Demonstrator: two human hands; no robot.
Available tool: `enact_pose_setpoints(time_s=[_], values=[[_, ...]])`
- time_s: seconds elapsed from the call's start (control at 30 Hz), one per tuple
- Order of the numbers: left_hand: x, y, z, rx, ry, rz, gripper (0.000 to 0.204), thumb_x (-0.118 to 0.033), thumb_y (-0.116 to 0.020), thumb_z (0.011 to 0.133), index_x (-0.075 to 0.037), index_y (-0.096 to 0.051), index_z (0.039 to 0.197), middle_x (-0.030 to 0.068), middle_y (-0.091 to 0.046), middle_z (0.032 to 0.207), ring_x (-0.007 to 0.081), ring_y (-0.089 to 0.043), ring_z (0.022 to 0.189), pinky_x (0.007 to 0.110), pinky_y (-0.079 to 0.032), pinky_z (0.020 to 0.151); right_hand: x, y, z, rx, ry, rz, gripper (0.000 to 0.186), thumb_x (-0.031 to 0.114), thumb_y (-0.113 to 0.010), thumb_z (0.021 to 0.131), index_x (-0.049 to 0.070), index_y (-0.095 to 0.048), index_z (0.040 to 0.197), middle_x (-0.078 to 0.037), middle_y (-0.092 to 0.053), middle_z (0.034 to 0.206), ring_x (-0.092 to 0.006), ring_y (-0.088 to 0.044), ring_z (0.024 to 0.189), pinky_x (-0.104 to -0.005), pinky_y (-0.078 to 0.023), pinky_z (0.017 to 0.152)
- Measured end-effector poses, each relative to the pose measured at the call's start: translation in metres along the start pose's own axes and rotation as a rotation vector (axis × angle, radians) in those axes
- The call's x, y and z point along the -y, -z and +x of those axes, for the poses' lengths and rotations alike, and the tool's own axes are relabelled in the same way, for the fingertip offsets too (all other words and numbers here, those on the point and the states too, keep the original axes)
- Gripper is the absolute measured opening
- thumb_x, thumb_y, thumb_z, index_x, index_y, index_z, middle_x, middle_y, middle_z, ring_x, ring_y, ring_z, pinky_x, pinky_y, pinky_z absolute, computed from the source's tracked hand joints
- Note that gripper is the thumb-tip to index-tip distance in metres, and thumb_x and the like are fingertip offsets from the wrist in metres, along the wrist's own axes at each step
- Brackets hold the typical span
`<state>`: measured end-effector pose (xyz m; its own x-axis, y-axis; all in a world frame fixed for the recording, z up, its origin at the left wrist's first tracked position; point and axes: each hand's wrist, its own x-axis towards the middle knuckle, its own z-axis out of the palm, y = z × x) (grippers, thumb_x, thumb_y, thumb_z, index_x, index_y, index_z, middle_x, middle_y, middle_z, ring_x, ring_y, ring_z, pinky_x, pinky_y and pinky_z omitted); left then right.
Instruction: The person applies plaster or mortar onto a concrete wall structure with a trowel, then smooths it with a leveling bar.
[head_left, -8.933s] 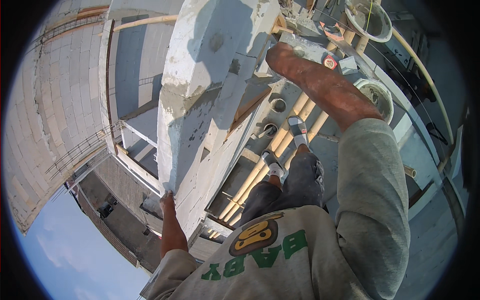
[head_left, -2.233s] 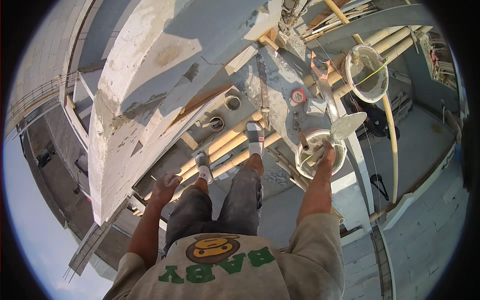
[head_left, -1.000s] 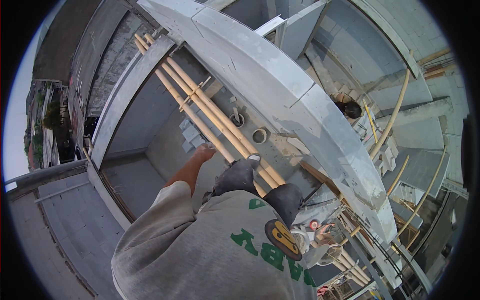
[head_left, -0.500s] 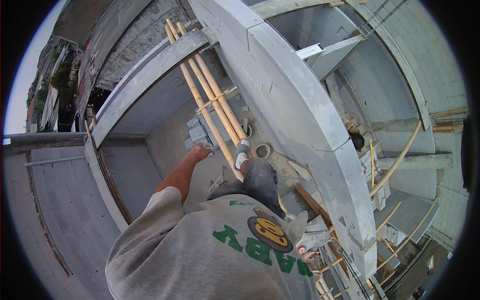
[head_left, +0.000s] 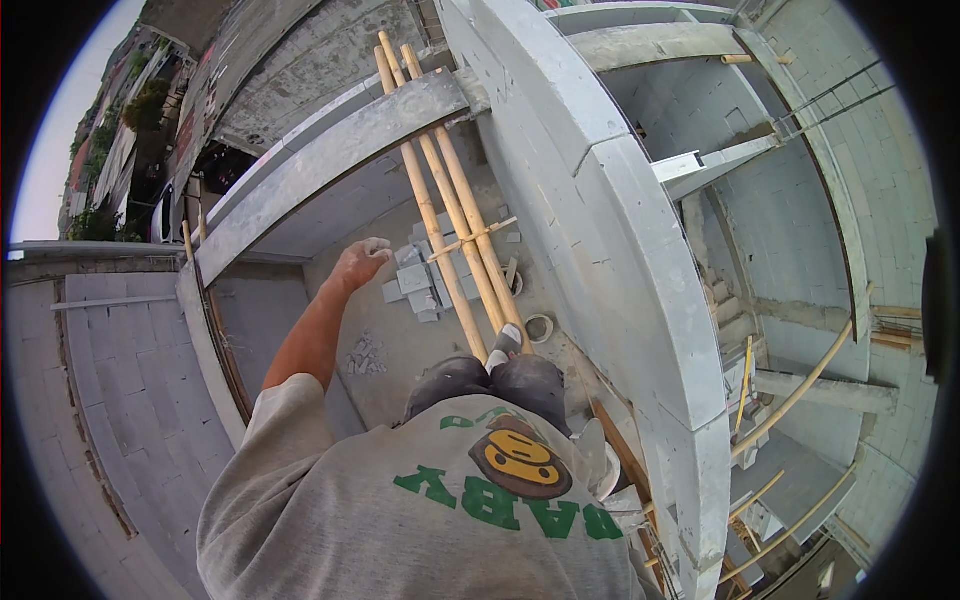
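My left hand (head_left: 362,263) is held out in the air, left of the bamboo poles (head_left: 465,225). Its dusty fingers are loosely bent, a little apart, and I see nothing in them. Below the hand, a pile of grey blocks (head_left: 420,280) lies on the floor. One foot in a light shoe (head_left: 507,343) stands on the poles, which are tied with a short crosspiece (head_left: 472,240). My right hand is out of sight beyond my shirt. A grey, flat, rounded thing (head_left: 591,447) shows at my right side; what holds it is hidden.
On my right runs a tall light-grey block wall (head_left: 640,230). A concrete beam (head_left: 340,150) crosses ahead beneath the pole ends. Far below are a round bucket (head_left: 540,327) and broken rubble (head_left: 365,355). More bamboo poles (head_left: 800,365) lean beyond the wall.
My left hand has moved up and left, away from the poles. The view has shifted, and my shoe shows closer to my knees.
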<state>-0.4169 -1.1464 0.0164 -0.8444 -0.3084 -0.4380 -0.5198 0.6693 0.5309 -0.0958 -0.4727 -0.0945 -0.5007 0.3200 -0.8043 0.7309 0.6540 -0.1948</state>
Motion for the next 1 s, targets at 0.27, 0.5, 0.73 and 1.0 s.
enact_pose_setpoints(time_s=[0.27, 0.5, 0.73, 1.0], values=[[0.158, -0.011, -0.031, 0.218, 0.539, -0.021, 0.036, -0.031, -0.058, 0.08, -0.005, -0.066, 0.104, 0.0087, -0.067, 0.097, 0.0239, -0.062, 0.089, 0.033, -0.046, 0.081, 0.02, -0.023, 0.028, -0.089, 0.469, -0.381, 0.036, 0.033, -0.074, 0.062, 0.008, -0.068, 0.088, -0.019, -0.066, 0.085, -0.0327, -0.064, 0.083, -0.0417, -0.049, 0.067], [0.139, -0.012, 0.078, 0.273, 0.339, 0.021, 0.039, -0.037, -0.059, 0.079, -0.013, -0.065, 0.109, 0.0089, -0.064, 0.11, 0.0294, -0.059, 0.101, 0.036, -0.044, 0.089, 0.132, -0.021, 0.021, 0.177, 0.073, -0.096, 0.028, 0.03, -0.07, 0.067, 0.011, -0.068, 0.087, -0.016, -0.066, 0.077, -0.0325, -0.065, 0.078, -0.0421, -0.05, 0.067], [0.044, 0.068, 0.285, 0.244, 0.118, -0.133, 0.042, -0.034, -0.058, 0.082, -0.006, -0.062, 0.113, 0.0135, -0.064, 0.11, 0.0266, -0.061, 0.099, 0.033, -0.046, 0.085, 0.326, -0.028, 0.05, 0.137, 0.107, -0.283, 0.028, 0.035, -0.064, 0.072, 0.016, -0.067, 0.092, -0.013, -0.066, 0.086, -0.0318, -0.064, 0.083, -0.042, -0.051, 0.07], [0.09, 0.207, 0.363, 0.104, 0.292, -0.078, 0.039, -0.032, -0.06, 0.079, -0.005, -0.064, 0.107, 0.0137, -0.065, 0.103, 0.0233, -0.062, 0.097, 0.03, -0.045, 0.084, 0.441, -0.044, 0.076, 0.253, 0.252, -0.405, 0.03, 0.039, -0.06, 0.074, 0.02, -0.065, 0.098, -0.01, -0.066, 0.093, -0.0313, -0.063, 0.089, -0.0415, -0.051, 0.072]])
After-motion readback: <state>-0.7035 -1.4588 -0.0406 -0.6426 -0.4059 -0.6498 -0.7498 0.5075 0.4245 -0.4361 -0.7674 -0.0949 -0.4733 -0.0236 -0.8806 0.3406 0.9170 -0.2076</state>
